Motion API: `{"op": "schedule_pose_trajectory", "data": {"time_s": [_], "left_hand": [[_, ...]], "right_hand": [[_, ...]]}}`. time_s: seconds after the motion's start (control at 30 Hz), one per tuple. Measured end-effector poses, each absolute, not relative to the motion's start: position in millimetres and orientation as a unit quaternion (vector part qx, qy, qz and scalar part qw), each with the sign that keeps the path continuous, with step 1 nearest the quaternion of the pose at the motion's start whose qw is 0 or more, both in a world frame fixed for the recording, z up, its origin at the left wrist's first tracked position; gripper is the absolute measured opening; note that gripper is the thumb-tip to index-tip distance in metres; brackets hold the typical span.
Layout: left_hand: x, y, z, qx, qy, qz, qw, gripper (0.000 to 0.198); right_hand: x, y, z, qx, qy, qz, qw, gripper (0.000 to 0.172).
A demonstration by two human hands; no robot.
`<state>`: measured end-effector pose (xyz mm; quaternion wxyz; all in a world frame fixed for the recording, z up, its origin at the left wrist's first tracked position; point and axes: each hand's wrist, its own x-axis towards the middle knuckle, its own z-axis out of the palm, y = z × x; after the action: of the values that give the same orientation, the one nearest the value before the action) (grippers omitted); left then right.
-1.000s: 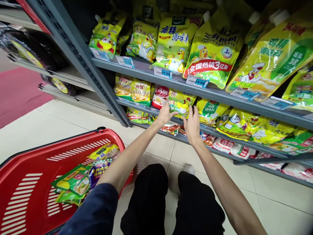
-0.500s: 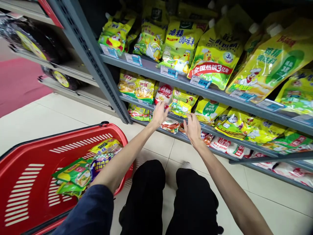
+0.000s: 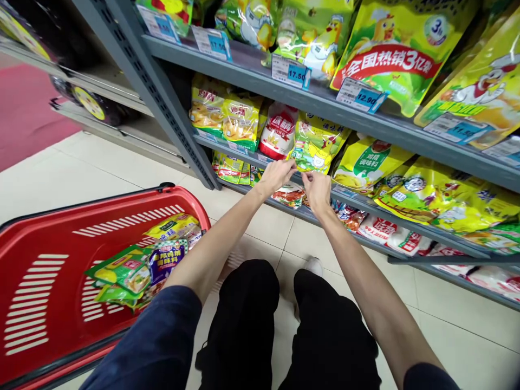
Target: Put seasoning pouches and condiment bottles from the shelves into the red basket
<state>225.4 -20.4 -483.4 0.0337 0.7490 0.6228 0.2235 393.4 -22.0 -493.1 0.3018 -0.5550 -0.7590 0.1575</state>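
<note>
The left hand and right hand form one pinching grip, fingertips together — clamped or merely touching, I cannot tell — at the lower edge of a yellow-green plastic seasoning pouch on a grey metal shelf; a red plastic shopping basket sits left.

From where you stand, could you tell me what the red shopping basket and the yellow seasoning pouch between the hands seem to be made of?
The red shopping basket looks like moulded plastic with a glossy finish: one smooth colour throughout, with slots formed through its wall. The yellow seasoning pouch looks like printed plastic film, shiny and creased with bright highlights; a foil layer inside cannot be ruled out.
</note>
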Motion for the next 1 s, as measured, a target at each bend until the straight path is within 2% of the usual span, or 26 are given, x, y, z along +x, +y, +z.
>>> {"op": "schedule_pose_trajectory", "data": {"time_s": [0.17, 0.37, 0.47, 0.57, 0.63, 0.8, 0.9, 1.0], "left_hand": [[230, -20, -479, 0.737, 0.651, 0.18, 0.029, 0.035], [231, -22, -468, 0.754, 0.645, 0.12, -0.015, 0.04], [229, -17, -465, 0.777, 0.622, 0.088, -0.026, 0.037], [228, -17, -464, 0.776, 0.624, 0.076, -0.043, 0.035], [227, -29, -462, 0.747, 0.657, 0.093, -0.043, 0.033], [191, -141, -454, 0.68, 0.716, 0.149, 0.058, 0.034], [143, -250, -458, 0.649, 0.732, 0.167, 0.125, 0.036], [99, -352, -476, 0.573, 0.788, 0.147, 0.169, 0.041]], "right_hand": [[385, -13, -491, -0.578, -0.746, 0.135, 0.303, 0.036], [386, -14, -487, -0.596, -0.754, 0.087, 0.262, 0.033], [386, -10, -485, -0.595, -0.755, 0.077, 0.264, 0.031], [384, -11, -486, -0.58, -0.76, 0.103, 0.275, 0.029], [389, -25, -489, -0.558, -0.769, 0.162, 0.268, 0.03], [457, -130, -492, -0.485, -0.746, 0.411, 0.199, 0.037], [531, -217, -491, -0.566, -0.574, 0.531, 0.262, 0.041], [589, -306, -493, -0.645, -0.419, 0.521, 0.371, 0.039]]}}
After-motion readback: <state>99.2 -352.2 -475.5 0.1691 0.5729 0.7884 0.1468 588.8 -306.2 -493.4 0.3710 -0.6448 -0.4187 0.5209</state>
